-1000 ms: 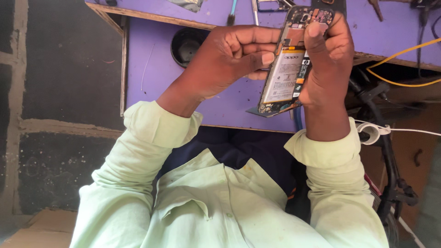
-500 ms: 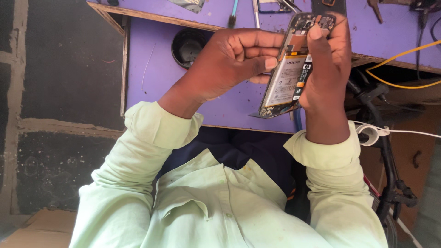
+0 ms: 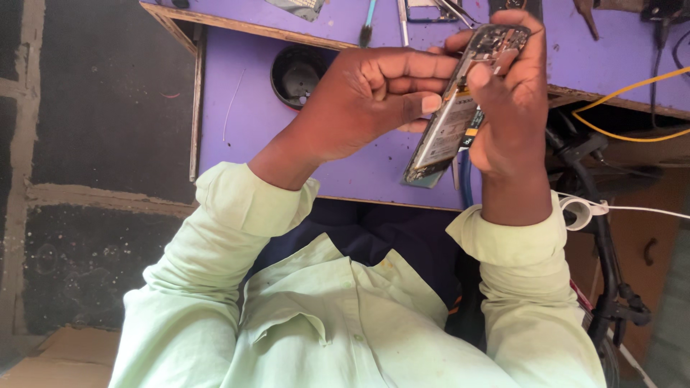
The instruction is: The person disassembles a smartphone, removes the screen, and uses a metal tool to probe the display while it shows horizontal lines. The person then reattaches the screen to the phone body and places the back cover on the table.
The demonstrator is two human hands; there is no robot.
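Hands meet over the purple-painted wooden workbench (image 3: 287, 136), and between them we hold an opened smartphone with its back cover off, battery and circuit board exposed (image 3: 451, 122). Our left hand (image 3: 366, 100) curls its fingers around the phone's long edge, thumb pressed to the battery side, seemingly to steady it at a slant above the bench's near edge. Our right hand (image 3: 514, 108) wraps the other edge, thumb pinching near the top by the camera end, so the board faces us. On the bench beyond the phone lie a blue-handled tool (image 3: 366, 18) and metal tweezers (image 3: 453, 11); a round black hole (image 3: 296, 74) sits left of the phone, a yellow cable (image 3: 632, 90) to its right.
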